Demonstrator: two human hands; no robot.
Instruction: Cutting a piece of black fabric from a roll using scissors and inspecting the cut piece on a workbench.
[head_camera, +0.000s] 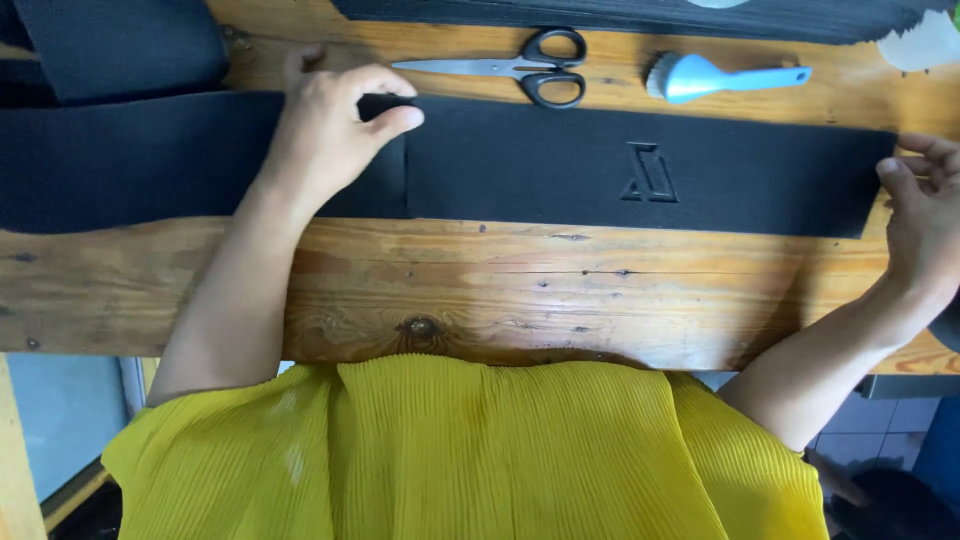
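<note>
Black textured strip (640, 165): flat across wooden table (500, 290), embossed mark right of centre. Left hand (325, 130): thumb and fingers pinching strip's left end. Right hand (925, 215): fingertips at strip's right end, loosely curled. Far side: scissors (530, 68), blue brush (715, 76).

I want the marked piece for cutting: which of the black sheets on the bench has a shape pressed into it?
The long black strip stretched between the left hand and right hand; an embossed angular shape sits right of its middle, below the blue brush. The other black sheets look plain.
</note>
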